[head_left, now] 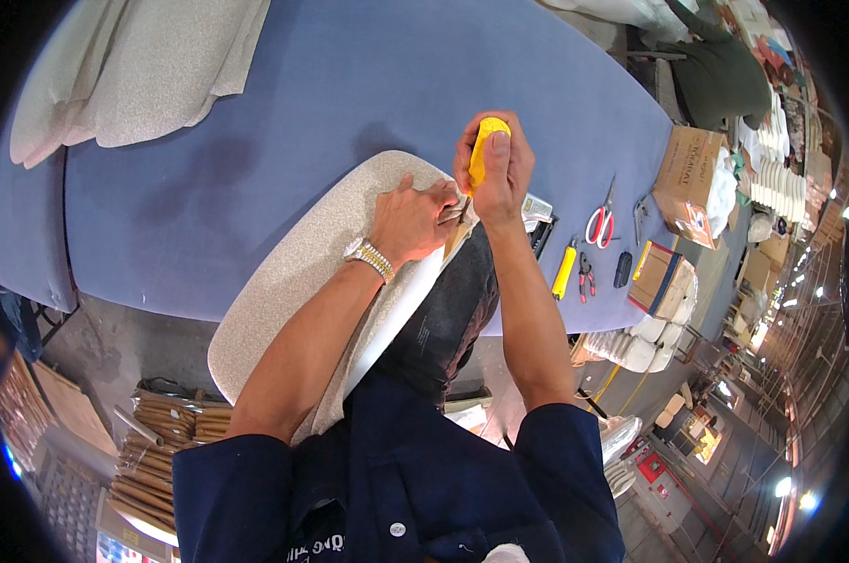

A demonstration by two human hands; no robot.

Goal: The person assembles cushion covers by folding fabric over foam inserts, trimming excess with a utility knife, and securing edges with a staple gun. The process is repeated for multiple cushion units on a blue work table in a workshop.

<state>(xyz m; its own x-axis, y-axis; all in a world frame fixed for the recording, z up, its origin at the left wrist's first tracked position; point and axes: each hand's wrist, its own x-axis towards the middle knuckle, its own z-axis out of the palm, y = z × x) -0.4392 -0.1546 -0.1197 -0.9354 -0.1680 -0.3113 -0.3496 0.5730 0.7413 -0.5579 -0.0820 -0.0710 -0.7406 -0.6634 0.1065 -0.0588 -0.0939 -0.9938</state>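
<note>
A long, rounded panel (283, 281) covered in beige fabric leans across my lap and against the blue table. My left hand (415, 220), with a watch on its wrist, rests on its upper part, fingers curled onto the fabric at the edge. In the fist of my right hand (501, 178) is a yellow-handled tool (485, 150), held upright. Its thin metal shaft points down to the panel's edge beside my left fingertips. Whether the tip is a blade or a point is hidden. White lining (401, 314) shows along the panel's inner side.
On the blue table (349, 75) to the right lie red-handled scissors (601, 225), a yellow cutter (565, 270), pliers (587, 277) and a black object (622, 269). Cardboard boxes (687, 178) stand beyond. Beige fabric (171, 66) lies far left. Another person (725, 80) is at the far right.
</note>
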